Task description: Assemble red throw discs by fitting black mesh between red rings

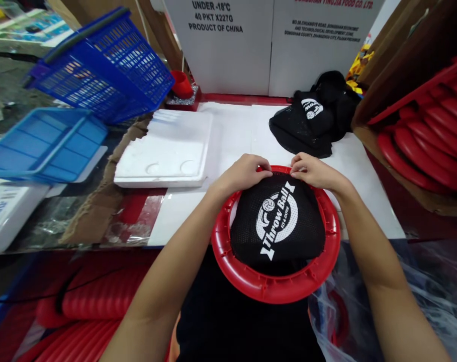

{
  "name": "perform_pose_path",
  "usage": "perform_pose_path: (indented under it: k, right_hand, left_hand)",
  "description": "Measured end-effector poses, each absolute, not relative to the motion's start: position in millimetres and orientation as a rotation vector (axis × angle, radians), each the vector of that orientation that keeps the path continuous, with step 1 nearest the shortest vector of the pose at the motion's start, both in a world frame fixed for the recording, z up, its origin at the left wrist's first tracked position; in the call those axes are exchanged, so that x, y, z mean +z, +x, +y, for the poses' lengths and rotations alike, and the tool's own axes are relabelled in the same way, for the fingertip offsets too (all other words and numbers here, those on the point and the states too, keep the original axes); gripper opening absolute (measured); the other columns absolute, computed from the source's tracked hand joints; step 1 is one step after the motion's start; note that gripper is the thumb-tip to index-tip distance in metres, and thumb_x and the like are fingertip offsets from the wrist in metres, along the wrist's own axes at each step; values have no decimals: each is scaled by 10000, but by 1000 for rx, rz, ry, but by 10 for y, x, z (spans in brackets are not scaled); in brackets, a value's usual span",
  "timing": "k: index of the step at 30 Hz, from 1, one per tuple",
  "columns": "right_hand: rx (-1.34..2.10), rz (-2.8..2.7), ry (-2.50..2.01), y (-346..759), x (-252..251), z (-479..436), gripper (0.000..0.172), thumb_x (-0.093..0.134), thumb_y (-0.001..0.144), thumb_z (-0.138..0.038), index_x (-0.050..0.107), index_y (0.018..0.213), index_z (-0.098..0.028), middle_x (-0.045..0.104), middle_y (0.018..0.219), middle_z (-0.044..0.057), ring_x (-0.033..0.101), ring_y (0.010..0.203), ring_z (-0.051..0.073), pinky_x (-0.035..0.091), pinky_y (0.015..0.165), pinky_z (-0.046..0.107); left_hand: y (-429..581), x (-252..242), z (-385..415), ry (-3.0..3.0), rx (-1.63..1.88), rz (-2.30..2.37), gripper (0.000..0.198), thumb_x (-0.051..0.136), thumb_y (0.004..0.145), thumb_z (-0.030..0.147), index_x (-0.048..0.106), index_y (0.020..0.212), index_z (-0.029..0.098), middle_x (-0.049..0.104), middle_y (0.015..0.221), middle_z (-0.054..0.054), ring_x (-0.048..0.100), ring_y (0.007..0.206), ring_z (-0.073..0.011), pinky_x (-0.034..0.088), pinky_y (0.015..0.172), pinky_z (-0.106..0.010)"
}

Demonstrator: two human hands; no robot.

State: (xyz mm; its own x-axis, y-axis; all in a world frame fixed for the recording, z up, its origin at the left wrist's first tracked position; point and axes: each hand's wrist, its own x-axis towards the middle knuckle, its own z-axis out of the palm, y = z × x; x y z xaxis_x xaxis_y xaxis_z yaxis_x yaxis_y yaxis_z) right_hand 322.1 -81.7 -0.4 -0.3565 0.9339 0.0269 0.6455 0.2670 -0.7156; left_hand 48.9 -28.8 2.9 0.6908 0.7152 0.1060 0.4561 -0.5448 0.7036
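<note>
A red plastic ring (277,289) is tilted in front of my body, its near side over my lap and its far side at the table. Black mesh netting (247,221) with a white "Throw Ball" print lies across its opening. My left hand (249,171) pinches the netting's edge at the far rim of the ring. Just right of it, my right hand (307,171) pinches the same edge, fingers curled against the rim. A small gap separates the two hands. Beyond them, a pile of black mesh nets (305,123) rests on the white tabletop (238,133).
At the left are a white foam slab (171,146), a tilted blue basket (111,65) and a light blue tray (47,146). A red cup (182,84) stands behind the slab. Red rings (428,130) fill a carton at right; more red rings (103,296) lie below left.
</note>
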Motion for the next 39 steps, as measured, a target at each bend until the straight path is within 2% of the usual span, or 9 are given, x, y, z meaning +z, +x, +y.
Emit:
perform_pose_path:
  k: [6, 15, 19, 23, 26, 29, 34, 36, 39]
  right_hand:
    - [866, -2032, -1331, 3034, 48, -808, 213, 629, 958, -359, 775, 936, -206, 707, 1147, 84, 659, 958, 213, 541, 924, 405]
    - [851, -1957, -1366, 2865, -78, -726, 149, 652, 900, -279, 713, 797, -191, 711, 1054, 72, 651, 920, 207, 512, 886, 383]
    - [625, -2180, -1491, 2817, -35, -674, 163, 619, 920, -203, 692, 775, -193, 682, 1004, 84, 634, 929, 223, 496, 895, 394]
    - [365, -2452, -1535, 2764, 65, -672, 203, 589, 973, -213, 702, 806, -194, 696, 1058, 127, 609, 974, 275, 489, 878, 443]
    - [99, -2470, -1664, 2737, 148, -753, 227, 530, 1003, -186, 729, 895, -169, 695, 1092, 171, 614, 1007, 319, 492, 877, 481]
    - [-37, -2361, -1897, 2774, 213, -862, 285, 456, 1024, -161, 735, 971, -144, 679, 1077, 214, 656, 968, 345, 506, 827, 488]
    - [-20, -2236, -2186, 3068, 258, -1005, 284, 463, 956, -77, 732, 984, -164, 691, 1014, 213, 701, 780, 308, 492, 732, 453]
    - [80, -2293, -2204, 3253, 272, -1077, 247, 519, 920, -87, 741, 904, -194, 706, 895, 172, 696, 726, 290, 480, 703, 427]
    - [508, -2409, -2057, 3513, 323, -1208, 184, 640, 889, -194, 758, 764, -262, 710, 740, 88, 686, 683, 265, 485, 696, 399]
  left_hand:
    - [485, 89, -106, 2019, 306, 846, 198, 683, 897, 312, 821, 907, 170, 805, 879, -62, 666, 780, -185, 496, 734, -324]
    - [490, -24, -188, 1939, 512, 916, 202, 734, 838, 221, 828, 1006, 160, 756, 811, -46, 655, 755, -174, 513, 742, -316]
    - [477, -6, -265, 2022, 560, 889, 134, 680, 872, 162, 810, 905, 173, 802, 939, -59, 710, 891, -195, 535, 866, -340]
    - [423, 16, -350, 2206, 507, 830, 175, 653, 975, 267, 796, 1057, 210, 789, 1055, -67, 703, 952, -209, 533, 917, -366]
    - [392, 61, -394, 2552, 523, 826, 247, 640, 1009, 282, 760, 1216, 223, 724, 1228, -122, 649, 1106, -276, 502, 995, -441]
    - [368, 169, -447, 2761, 662, 982, 244, 549, 1049, 225, 741, 1195, 188, 679, 1292, -168, 597, 1182, -316, 470, 1000, -471]
    - [378, 270, -654, 2691, 382, 980, 311, 632, 1037, 454, 727, 934, 177, 705, 916, -99, 633, 874, -251, 473, 793, -378]
    - [418, 231, -739, 2767, 262, 971, 335, 669, 1010, 491, 748, 965, 168, 719, 1005, -128, 638, 963, -297, 475, 823, -405]
    - [468, 166, -789, 2830, 232, 1034, 305, 710, 988, 426, 756, 1108, 150, 709, 1196, -164, 601, 1151, -366, 478, 904, -455]
